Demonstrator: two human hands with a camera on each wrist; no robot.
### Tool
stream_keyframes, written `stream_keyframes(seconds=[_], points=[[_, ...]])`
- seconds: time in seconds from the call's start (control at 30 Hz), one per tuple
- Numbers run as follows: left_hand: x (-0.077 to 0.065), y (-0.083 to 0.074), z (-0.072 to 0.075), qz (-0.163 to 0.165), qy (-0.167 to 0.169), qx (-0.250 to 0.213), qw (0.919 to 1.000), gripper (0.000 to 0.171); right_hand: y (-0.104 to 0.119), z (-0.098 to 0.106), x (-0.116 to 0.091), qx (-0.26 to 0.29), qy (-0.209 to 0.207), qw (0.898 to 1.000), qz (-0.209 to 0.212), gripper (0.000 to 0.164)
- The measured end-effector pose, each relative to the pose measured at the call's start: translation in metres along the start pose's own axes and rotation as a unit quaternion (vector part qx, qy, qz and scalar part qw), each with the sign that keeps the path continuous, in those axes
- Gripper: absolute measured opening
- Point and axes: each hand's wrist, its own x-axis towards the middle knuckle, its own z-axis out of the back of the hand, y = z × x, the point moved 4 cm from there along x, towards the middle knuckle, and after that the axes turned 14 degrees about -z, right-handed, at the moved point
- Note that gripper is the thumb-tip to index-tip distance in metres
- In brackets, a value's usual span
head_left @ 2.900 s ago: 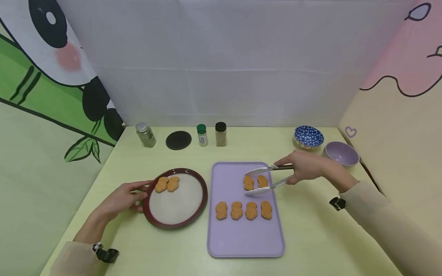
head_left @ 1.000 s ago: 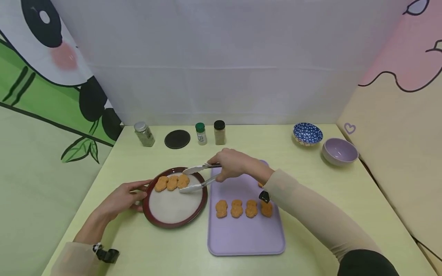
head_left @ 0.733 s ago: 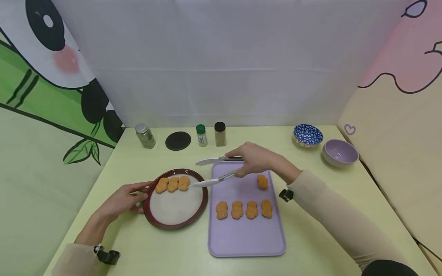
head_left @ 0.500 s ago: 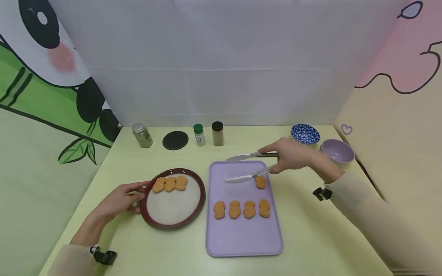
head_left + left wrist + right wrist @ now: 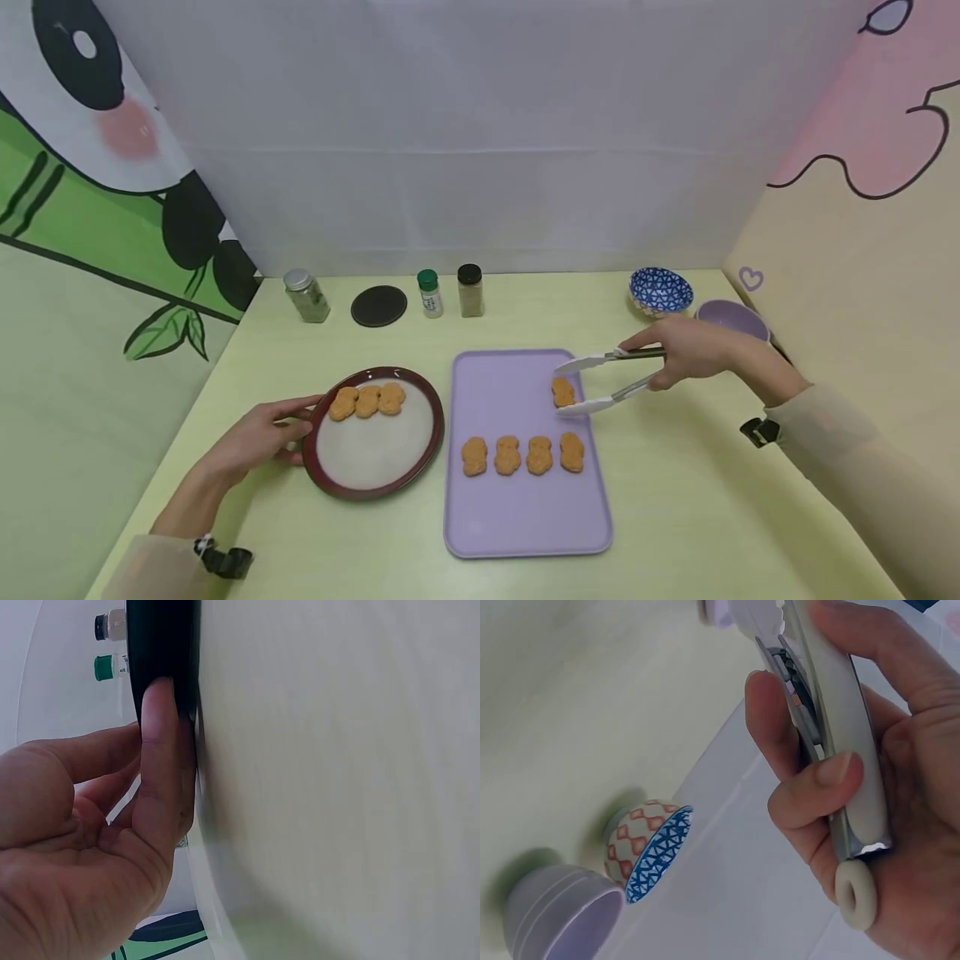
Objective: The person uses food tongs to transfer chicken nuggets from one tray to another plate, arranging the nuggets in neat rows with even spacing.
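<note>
In the head view my left hand grips the left rim of a brown-rimmed plate. The left wrist view shows the fingers at the dark plate edge, close over the tabletop. Three golden-brown nuggets lie in a row near the plate's far side. My right hand holds a pair of tongs, spread apart, with white tips on either side of a lone nugget on the purple tray. A row of several more nuggets lies nearer on that tray.
Along the back stand a silver-capped jar, a black disc, a green-capped bottle and a black-capped jar. A blue-patterned bowl and a purple bowl sit at the back right.
The tongs carried one nugget from the tray's back row to the plate and let it go, then moved right, back over the tray's remaining back nugget. My left hand stays on the plate.
</note>
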Motion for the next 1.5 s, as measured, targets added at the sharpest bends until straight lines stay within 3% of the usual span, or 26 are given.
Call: stream_keyframes(seconds=[0.23, 0.43, 0.6, 0.73, 0.9, 1.1, 1.27, 1.5], points=[[-0.004, 0.001, 0.003, 0.000, -0.005, -0.002, 1.0000, 0.049, -0.005, -0.001, 0.003, -0.011, 0.015, 1.000, -0.025, 0.060], [-0.007, -0.002, 0.004, -0.001, -0.008, -0.009, 0.9999, 0.049, -0.002, -0.001, 0.004, -0.022, -0.002, 1.000, -0.008, 0.059], [-0.006, -0.002, 0.003, -0.002, -0.003, -0.007, 1.0000, 0.049, 0.009, 0.001, 0.004, 0.004, -0.008, 1.000, -0.003, 0.060], [-0.004, -0.002, 0.003, -0.008, 0.001, -0.006, 1.0000, 0.048, 0.037, 0.008, 0.011, 0.033, -0.018, 0.999, 0.030, 0.059], [-0.003, -0.003, 0.002, -0.010, 0.000, -0.008, 0.9999, 0.048, 0.095, 0.016, 0.036, 0.025, -0.037, 0.996, 0.079, 0.059], [-0.001, -0.003, 0.000, -0.005, 0.000, -0.005, 1.0000, 0.048, 0.151, 0.001, 0.072, -0.005, -0.033, 0.996, 0.082, 0.057], [0.000, -0.003, -0.002, -0.005, 0.001, -0.006, 1.0000, 0.047, 0.175, -0.015, 0.089, -0.033, -0.027, 0.997, 0.059, 0.055], [-0.001, -0.003, 0.000, -0.009, -0.004, -0.003, 1.0000, 0.047, 0.189, -0.024, 0.095, -0.053, -0.021, 0.997, 0.051, 0.055]])
